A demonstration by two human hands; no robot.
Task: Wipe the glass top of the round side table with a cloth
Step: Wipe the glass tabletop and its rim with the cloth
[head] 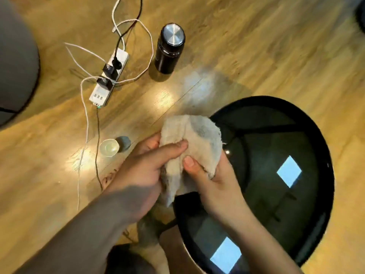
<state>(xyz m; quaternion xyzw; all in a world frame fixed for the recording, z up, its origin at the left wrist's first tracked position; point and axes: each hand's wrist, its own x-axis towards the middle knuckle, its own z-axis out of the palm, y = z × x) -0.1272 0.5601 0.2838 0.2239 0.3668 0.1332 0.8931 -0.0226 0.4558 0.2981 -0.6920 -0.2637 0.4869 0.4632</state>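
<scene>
Two bare forearms reach in from the bottom edge, and both hands meet around a cloth (194,147) at the centre. On the left, the left hand (146,171) wraps the cloth's lower part, its thumb pressed across the front of the fabric. On the right, the right hand (215,175) cups the cloth from the other side, thumb tip pinching a fold against the fingers. This cloth is pale beige, crumpled, with a grey damp-looking patch near its top, and it is held up over the left rim of the table (324,147), not lying flat on it. Round, with a black rim, the table has a dark glass top (266,155) that reflects two bright squares. It stands on a wood floor (256,46). Farther off on the floor stand a black flask (169,48), a white power strip (108,76) with tangled cables, and a small clear cup (109,148) just beside a small grey object (123,142).
</scene>
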